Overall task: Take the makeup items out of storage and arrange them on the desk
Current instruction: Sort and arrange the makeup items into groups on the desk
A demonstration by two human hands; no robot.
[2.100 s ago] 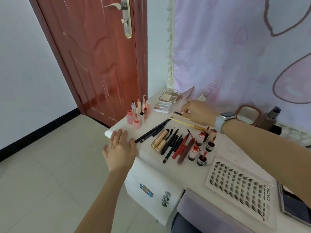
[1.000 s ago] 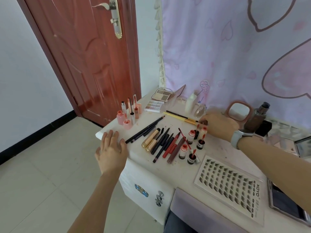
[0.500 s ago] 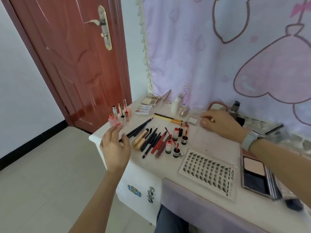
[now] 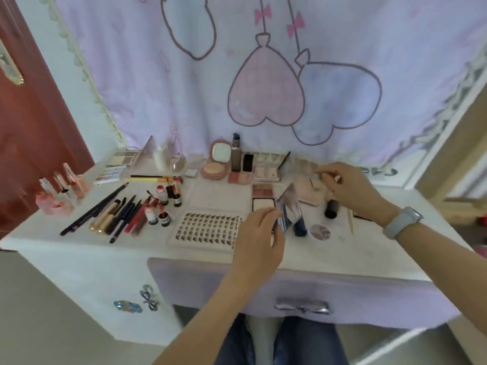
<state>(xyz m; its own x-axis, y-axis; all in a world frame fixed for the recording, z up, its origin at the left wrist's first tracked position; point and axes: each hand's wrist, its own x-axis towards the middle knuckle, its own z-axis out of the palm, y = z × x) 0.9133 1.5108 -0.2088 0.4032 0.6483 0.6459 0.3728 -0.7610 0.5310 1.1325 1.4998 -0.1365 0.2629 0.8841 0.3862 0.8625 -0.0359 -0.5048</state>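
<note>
Makeup lies spread over the white desk (image 4: 79, 248). At the left are pink lipsticks (image 4: 60, 192), a row of pencils and tubes (image 4: 118, 213) and small red-capped bottles (image 4: 163, 202); a lash tray (image 4: 208, 230) sits in the middle. My left hand (image 4: 257, 238) pinches the lid edge of an open mirrored compact (image 4: 288, 208) right of the tray. My right hand (image 4: 351, 189), a watch on its wrist, is raised over the back right. It pinches something small and blurred beside a clear packet (image 4: 299, 164).
Along the back stand eyeshadow palettes (image 4: 121, 158), a white bottle (image 4: 160, 160), a pink mirror compact (image 4: 217, 162), a foundation bottle (image 4: 236, 154) and blush palettes (image 4: 239, 177). A dark-capped bottle (image 4: 331, 208) and a small round jar (image 4: 320, 231) sit near my right wrist. A purple drawer front (image 4: 303, 293) faces my knees.
The view has swung right to the desk's middle. My left hand left the desk's left corner and came to the mirrored compact; my right hand moved right along the back.
</note>
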